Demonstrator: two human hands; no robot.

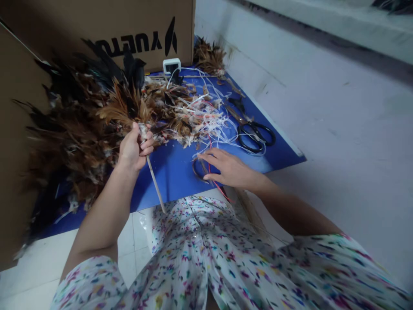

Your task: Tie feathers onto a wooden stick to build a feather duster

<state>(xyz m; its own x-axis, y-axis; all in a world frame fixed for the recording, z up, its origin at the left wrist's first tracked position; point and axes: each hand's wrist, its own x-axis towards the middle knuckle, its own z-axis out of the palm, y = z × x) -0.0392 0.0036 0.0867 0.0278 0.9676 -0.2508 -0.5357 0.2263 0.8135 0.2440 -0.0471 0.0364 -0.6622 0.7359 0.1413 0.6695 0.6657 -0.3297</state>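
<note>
In the head view, my left hand [137, 146] is closed round a thin stick [155, 185] with a bundle of brown and black feathers [129, 101] at its upper end. The stick's bare lower end points down toward my lap. My right hand [226, 168] is low over the front of the blue table, fingers and thumb apart around a dark loop [195, 168], which looks like a scissors handle. Its fingertips seem to touch the loop; the rest is hidden. A red string [222, 190] runs beneath this hand and over the table edge.
A large feather pile [80, 142] covers the left of the blue table [180, 172]. White plastic strings [219, 125] lie tangled beside black-handled scissors [254, 135]. Cardboard boxes [142, 26] stand behind, with a white-framed object [171, 65] before them. A wall [322, 116] borders the right.
</note>
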